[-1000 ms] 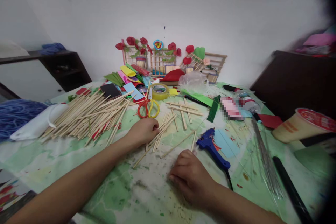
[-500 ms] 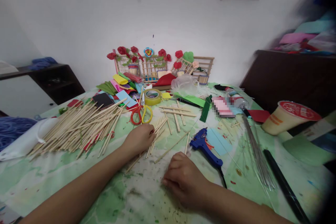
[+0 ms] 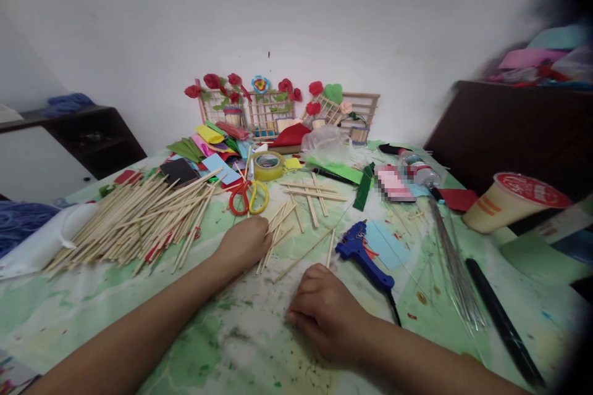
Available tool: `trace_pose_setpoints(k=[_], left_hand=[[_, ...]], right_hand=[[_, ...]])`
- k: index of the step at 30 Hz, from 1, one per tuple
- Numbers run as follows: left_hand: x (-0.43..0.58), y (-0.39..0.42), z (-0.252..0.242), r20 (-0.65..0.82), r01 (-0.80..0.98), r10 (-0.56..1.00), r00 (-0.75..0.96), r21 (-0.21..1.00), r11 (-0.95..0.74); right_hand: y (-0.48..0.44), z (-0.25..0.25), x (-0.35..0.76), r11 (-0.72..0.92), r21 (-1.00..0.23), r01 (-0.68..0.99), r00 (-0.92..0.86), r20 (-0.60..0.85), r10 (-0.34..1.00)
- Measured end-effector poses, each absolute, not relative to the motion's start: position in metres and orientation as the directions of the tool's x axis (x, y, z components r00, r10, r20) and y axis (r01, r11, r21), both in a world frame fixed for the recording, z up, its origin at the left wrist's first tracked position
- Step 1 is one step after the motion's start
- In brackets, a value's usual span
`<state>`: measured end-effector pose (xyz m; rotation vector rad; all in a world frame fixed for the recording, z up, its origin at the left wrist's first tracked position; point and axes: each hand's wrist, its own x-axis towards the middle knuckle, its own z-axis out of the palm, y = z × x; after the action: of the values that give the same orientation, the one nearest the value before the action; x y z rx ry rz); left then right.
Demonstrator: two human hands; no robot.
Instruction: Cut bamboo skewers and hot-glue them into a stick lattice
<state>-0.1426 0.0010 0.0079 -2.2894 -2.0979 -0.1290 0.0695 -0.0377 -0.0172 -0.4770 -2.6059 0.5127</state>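
Note:
My left hand [image 3: 244, 244] is closed, resting on the table beside a small group of wooden sticks [image 3: 278, 229]. Its fingers curl away from view, so anything inside is hidden. My right hand [image 3: 328, 316] lies on the cloth in a loose fist, with nothing seen sticking out of it. One short stick [image 3: 330, 248] lies just beyond its knuckles. To its right is a blue glue gun [image 3: 365, 258] with a black cord. Crossed sticks [image 3: 315, 195] lie farther back between the hands. Scissors [image 3: 249, 196] with red and yellow handles lie beyond my left hand.
A big pile of sticks [image 3: 139, 222] covers the left side. Clear tape [image 3: 269, 165], coloured papers [image 3: 210, 136] and stick frames with red flowers [image 3: 271, 112] are at the back. On the right are thin wires [image 3: 456, 278], a black rod [image 3: 503, 321] and a lidded cup [image 3: 514, 202].
The view has shifted slightly, so most things sit a little higher. A stick end that showed below my left hand is no longer visible. Both hands stay nearly in place.

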Motion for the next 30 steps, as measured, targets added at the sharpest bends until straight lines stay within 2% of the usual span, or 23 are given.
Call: trace_pose_setpoints(k=[9,14,18,24,28,30], left_hand=[[-0.149,0.005,0.008,0.042,0.992,0.994,0.098,0.080,-0.101],[-0.150,0.006,0.005,0.055,0.992,0.995,0.082,0.088,-0.086],[-0.150,0.007,0.007,0.064,0.986,0.995,0.077,0.144,-0.085],[-0.147,0.002,0.014,0.006,0.966,0.994,0.109,0.234,-0.108],[-0.147,-0.001,0.011,0.047,0.965,0.994,0.095,0.240,-0.103],[-0.151,0.002,0.010,0.047,0.944,0.992,0.120,0.305,-0.129]], right_hand=[[-0.039,-0.014,0.070,0.864,-0.435,0.252,-0.843,0.340,0.417],[-0.041,-0.009,0.070,0.827,-0.357,0.435,-0.776,0.318,0.545],[-0.040,-0.006,0.069,0.781,-0.320,0.537,-0.772,0.186,0.607],[-0.039,0.000,0.068,0.768,-0.348,0.537,-0.778,0.148,0.611],[-0.040,0.000,0.067,0.767,-0.358,0.532,-0.780,0.147,0.609],[-0.039,0.000,0.067,0.766,-0.359,0.533,-0.779,0.145,0.610]])
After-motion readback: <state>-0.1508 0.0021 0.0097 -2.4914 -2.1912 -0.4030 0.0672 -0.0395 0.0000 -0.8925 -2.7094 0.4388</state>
